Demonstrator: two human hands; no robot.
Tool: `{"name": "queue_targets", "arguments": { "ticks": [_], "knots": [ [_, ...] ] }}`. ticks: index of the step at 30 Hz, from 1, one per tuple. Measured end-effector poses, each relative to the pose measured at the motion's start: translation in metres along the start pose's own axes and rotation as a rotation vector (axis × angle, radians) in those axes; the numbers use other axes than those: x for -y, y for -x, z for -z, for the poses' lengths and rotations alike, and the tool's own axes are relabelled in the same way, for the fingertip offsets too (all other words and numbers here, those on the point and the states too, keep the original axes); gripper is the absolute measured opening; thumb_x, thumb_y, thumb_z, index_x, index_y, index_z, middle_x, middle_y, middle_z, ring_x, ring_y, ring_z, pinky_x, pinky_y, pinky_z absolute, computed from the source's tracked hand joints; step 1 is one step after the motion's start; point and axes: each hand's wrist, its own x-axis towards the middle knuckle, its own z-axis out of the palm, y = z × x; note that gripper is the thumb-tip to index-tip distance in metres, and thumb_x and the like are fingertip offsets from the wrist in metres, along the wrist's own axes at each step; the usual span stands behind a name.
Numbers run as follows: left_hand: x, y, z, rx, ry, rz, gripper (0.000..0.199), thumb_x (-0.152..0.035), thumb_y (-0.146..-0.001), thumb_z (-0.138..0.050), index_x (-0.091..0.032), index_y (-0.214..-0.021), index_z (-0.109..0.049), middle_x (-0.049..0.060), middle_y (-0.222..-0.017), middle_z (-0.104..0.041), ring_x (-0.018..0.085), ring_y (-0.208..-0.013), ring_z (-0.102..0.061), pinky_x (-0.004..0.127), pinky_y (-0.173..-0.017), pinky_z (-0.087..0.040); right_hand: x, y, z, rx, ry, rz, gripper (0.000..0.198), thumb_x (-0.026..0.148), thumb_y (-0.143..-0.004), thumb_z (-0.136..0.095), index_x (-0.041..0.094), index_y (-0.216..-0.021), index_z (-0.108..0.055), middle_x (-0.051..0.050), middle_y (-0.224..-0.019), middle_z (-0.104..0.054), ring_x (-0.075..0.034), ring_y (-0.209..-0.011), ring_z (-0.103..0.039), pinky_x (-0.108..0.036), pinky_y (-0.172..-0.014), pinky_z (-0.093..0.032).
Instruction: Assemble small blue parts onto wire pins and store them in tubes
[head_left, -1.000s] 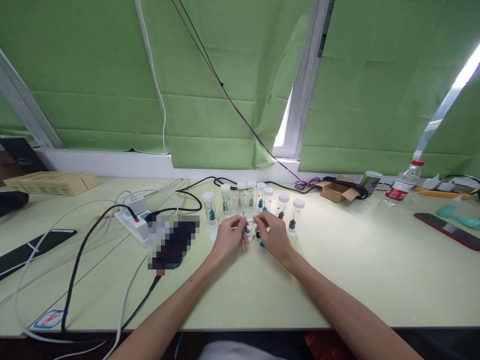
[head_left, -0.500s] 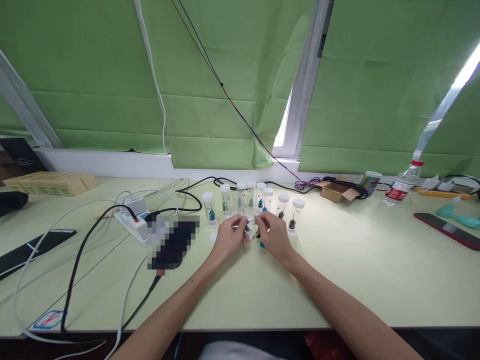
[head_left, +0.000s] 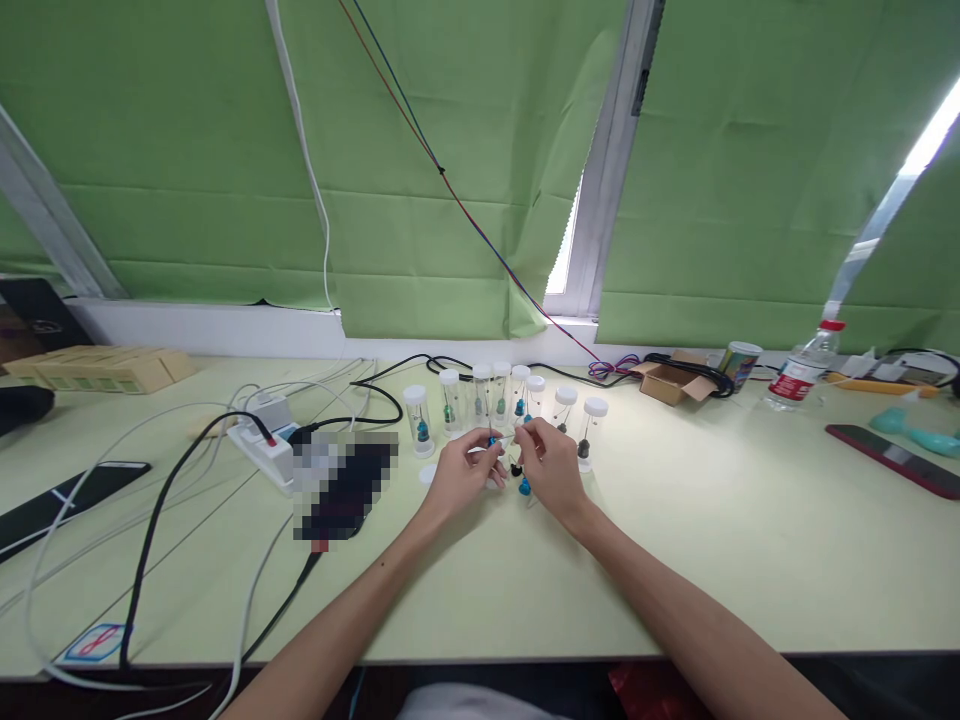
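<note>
My left hand (head_left: 463, 467) is closed, pinching a blue-hubbed needle (head_left: 492, 441) between thumb and fingers, its thin shaft pointing up. Beside it, my right hand (head_left: 551, 465) is closed too; its fingertips pinch a thin pale piece, too small to name, that reaches toward the blue hub. Between and below the hands lie a loose blue needle hub (head_left: 524, 487) and a black one (head_left: 516, 469). Behind stand several clear white-capped tubes with coloured needles inside, among them a left tube (head_left: 418, 420) and a right tube (head_left: 592, 432). A white disc (head_left: 427, 474) lies left of my left hand.
Cables, a power strip (head_left: 262, 445), a blurred-out dark device (head_left: 349, 490) and a phone (head_left: 75, 495) lie left. Rightward are an open cardboard box (head_left: 671, 384), a water bottle (head_left: 804, 372) and a dark red phone (head_left: 892, 460). The table's front edge (head_left: 480, 660) runs near me.
The blue-hubbed needle now shows more plainly, upright at my left fingertips. My right fingers have shifted slightly right and up, opening a small gap between the hands. The tubes stay put.
</note>
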Motion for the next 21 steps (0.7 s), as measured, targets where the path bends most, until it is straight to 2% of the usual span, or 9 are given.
{"name": "queue_targets", "arguments": {
  "ticks": [14, 21],
  "knots": [
    [-0.0071, 0.0001, 0.0019, 0.008, 0.023, -0.03, 0.031, -0.041, -0.078, -0.069, -0.016, -0.094, -0.061, -0.001, -0.057, -0.061, 0.015, -0.049, -0.06, 0.026, -0.054, -0.049, -0.0016, 0.0001, -0.0011, -0.011, -0.055, -0.068, 0.027, 0.034, -0.096, -0.044, 0.02, -0.073, -0.05, 0.0, -0.067, -0.059, -0.012, -0.052, -0.053, -0.024, -0.055, -0.04],
    [-0.0032, -0.0013, 0.0048, 0.021, 0.02, -0.046, 0.029, -0.04, -0.08, -0.068, -0.016, -0.095, -0.063, -0.001, -0.054, -0.062, 0.012, -0.045, -0.054, 0.025, -0.054, -0.046, -0.0018, -0.0008, -0.0016, -0.016, -0.107, -0.113, 0.03, 0.039, -0.095, -0.045, 0.021, -0.071, -0.047, 0.001, -0.064, -0.055, -0.012, -0.052, -0.053, -0.025, -0.054, -0.041]
  ]
}}
